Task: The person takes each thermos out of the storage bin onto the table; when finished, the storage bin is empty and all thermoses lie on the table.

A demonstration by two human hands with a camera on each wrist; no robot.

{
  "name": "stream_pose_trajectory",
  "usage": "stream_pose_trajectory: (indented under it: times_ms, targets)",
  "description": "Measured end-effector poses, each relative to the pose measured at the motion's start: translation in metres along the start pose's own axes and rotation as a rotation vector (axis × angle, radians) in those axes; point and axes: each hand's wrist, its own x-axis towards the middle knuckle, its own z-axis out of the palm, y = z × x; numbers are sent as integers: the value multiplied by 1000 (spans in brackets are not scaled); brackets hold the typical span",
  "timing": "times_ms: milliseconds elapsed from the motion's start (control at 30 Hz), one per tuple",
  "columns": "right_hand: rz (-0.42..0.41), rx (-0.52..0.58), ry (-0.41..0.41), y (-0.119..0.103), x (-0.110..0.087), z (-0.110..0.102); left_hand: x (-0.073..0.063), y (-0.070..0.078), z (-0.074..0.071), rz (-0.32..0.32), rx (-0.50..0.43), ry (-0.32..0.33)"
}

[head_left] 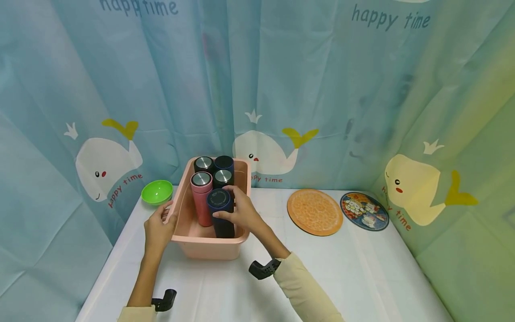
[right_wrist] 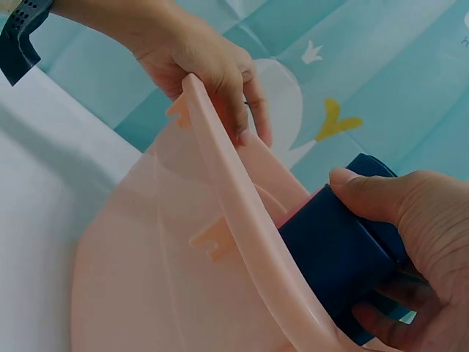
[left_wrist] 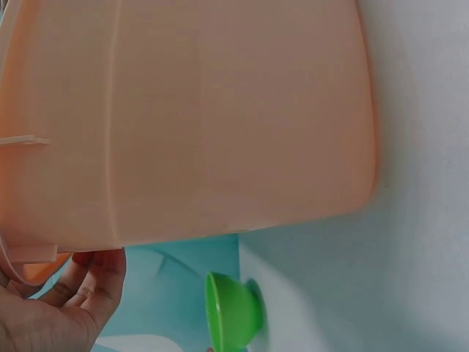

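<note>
A pink plastic bin [head_left: 211, 251] stands on the table with several insulated flasks upright inside. My left hand [head_left: 158, 229] grips the bin's left rim, fingers hooked over its edge, as the left wrist view also shows. With thumb and fingers around its upper part, my right hand [head_left: 244, 213] holds a dark navy flask [right_wrist: 337, 242] at the bin's near right corner. Beside it stands a pink flask [head_left: 203, 205] with a silver-topped lid. Behind are a black silver-topped flask [head_left: 223, 177], another black flask [head_left: 204, 163] and a navy flask [head_left: 224, 163]. Their lower parts are hidden.
A green bowl [head_left: 157, 192] sits left of the bin, near the table's left edge. On the right lie a round orange mat [head_left: 315, 212] and a round patterned blue mat [head_left: 364, 211]. A whale-printed curtain [head_left: 281, 89] closes off the table's back and sides.
</note>
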Motion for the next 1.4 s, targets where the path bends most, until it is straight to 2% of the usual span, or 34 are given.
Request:
stream_pose_trajectory:
  times_ms: [233,867,1200,1400]
  targets:
    - [18,-33,3,-1,0,0,-1,2,-2,6,-8,-6]
    - [-34,37,32,-3,-1,-3,1,0,1,23,-9,17]
    - [-82,71,55,-17,-2,-12,1,-1,2,-8,-12,1]
    - [-104,63,89,-30,-3,-19,-1,-1,1,1,-16,5]
